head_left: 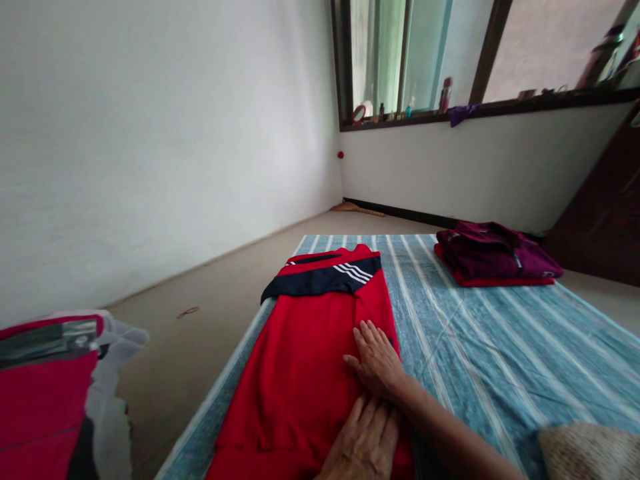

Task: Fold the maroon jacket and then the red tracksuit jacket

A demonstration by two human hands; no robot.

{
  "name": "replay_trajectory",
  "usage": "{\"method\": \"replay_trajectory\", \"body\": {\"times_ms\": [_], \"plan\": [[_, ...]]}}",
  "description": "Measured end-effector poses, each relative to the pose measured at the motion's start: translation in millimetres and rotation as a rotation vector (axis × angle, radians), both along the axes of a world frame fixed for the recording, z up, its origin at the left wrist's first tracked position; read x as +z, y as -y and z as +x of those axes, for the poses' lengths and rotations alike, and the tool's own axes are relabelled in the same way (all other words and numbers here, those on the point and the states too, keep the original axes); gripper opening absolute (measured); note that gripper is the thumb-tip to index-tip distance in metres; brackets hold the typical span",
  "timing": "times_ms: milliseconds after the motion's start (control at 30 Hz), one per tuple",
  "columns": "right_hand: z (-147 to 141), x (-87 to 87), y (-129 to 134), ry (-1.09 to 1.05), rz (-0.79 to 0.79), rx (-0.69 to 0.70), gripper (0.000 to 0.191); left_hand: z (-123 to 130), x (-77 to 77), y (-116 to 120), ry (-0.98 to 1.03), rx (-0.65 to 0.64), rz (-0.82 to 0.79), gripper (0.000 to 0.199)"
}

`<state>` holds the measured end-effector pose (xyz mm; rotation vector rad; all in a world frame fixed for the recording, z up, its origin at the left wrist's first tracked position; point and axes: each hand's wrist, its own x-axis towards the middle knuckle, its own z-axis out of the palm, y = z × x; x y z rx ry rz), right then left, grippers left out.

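Observation:
A red jacket (305, 360) with a navy band and white stripes near its far end lies on a blue striped cloth surface (470, 347). My right hand (377, 360) rests flat on the jacket's right part, fingers spread and pointing away from me. Just below it, nearer to me, my left hand (363, 440) presses flat on the same red fabric, its fingertips close to my right wrist. Neither hand grips the cloth.
Folded maroon and red clothes (495, 253) sit at the far right of the surface. A pink and grey item (45, 400) with white plastic is at the lower left. At lower right lies a beige fuzzy thing (590, 450). A windowsill (420, 119) holds small bottles.

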<state>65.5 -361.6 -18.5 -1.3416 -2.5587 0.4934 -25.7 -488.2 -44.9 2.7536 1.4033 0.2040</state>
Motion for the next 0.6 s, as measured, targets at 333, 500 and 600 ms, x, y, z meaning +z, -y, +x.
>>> {"method": "replay_trajectory", "body": {"times_ms": [333, 500, 600], "plan": [[-1, -5.2, 2, -0.003, -0.009, -0.020, 0.069, -3, -3.6, 0, 0.064, -0.020, 0.170, 0.045], [-2, -9.1, 3, -0.003, 0.011, -0.028, 0.065, -19, 15.5, -1, 0.289, 0.017, 0.132, 0.044], [-4, -6.2, 0, 0.011, 0.004, -0.046, 0.065, -52, 47.1, -16, 0.426, 0.250, 0.164, 0.040]]}}
